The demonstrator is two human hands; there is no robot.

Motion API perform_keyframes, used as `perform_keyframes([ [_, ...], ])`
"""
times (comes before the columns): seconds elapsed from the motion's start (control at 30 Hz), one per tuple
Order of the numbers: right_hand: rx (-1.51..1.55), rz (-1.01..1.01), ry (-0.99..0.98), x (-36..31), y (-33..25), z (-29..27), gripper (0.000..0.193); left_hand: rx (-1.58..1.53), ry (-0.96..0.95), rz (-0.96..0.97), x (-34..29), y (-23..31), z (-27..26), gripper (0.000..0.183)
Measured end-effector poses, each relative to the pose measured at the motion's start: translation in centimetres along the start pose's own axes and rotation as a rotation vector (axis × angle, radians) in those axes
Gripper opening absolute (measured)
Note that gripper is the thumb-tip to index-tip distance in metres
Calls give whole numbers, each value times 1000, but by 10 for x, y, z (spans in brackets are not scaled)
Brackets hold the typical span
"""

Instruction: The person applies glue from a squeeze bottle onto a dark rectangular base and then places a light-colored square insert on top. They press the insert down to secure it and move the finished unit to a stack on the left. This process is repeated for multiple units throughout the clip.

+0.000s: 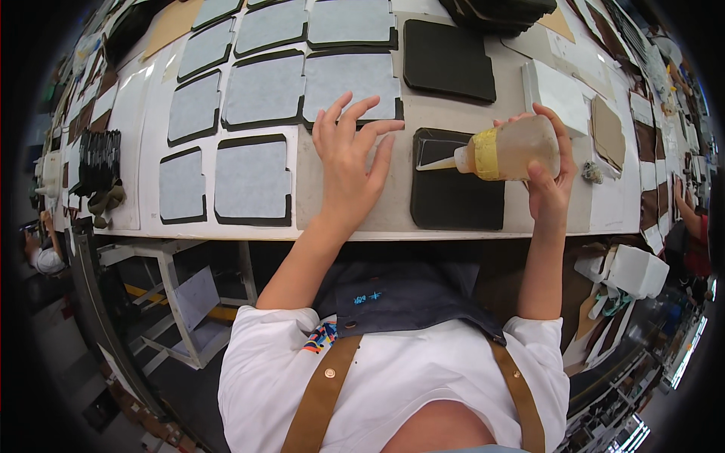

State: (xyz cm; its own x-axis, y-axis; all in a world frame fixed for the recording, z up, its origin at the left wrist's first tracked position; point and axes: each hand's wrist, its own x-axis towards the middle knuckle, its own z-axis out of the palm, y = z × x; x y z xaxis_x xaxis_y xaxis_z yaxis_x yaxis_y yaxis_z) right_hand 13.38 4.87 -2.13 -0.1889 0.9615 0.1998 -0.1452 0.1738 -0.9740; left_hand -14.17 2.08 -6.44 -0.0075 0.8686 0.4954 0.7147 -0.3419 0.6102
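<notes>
My right hand is wrapped round a squeeze bottle, translucent with a yellow band and a narrow tip. The bottle lies tilted nearly level, its tip pointing left over a black panel. Whether the tip touches the panel I cannot tell. My left hand hovers left of that panel with its fingers spread and nothing in them. Beneath its fingertips is the corner of a pale grey panel with black edges. Another black panel lies farther back.
Several pale black-edged panels lie in rows at the left. A black stack stands at the back. White sheets and brown pieces are at the right. The table's front edge runs before me. Other people work at both far sides.
</notes>
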Motion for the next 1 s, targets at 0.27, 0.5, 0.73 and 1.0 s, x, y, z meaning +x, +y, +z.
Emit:
perform_keyframes([
  [0.27,-9,26,-52,-20,-1,4,88,8,6,1,-1,-2,1,18],
  [0.5,540,105,165,-35,12,-22,95,3,-10,-16,-1,-2,2,19],
  [0.73,503,30,456,-26,7,-79,82,19,-26,-14,1,1,0,19],
  [1.0,-25,-80,397,-19,-5,-87,88,-7,-47,-33,0,0,2,17],
])
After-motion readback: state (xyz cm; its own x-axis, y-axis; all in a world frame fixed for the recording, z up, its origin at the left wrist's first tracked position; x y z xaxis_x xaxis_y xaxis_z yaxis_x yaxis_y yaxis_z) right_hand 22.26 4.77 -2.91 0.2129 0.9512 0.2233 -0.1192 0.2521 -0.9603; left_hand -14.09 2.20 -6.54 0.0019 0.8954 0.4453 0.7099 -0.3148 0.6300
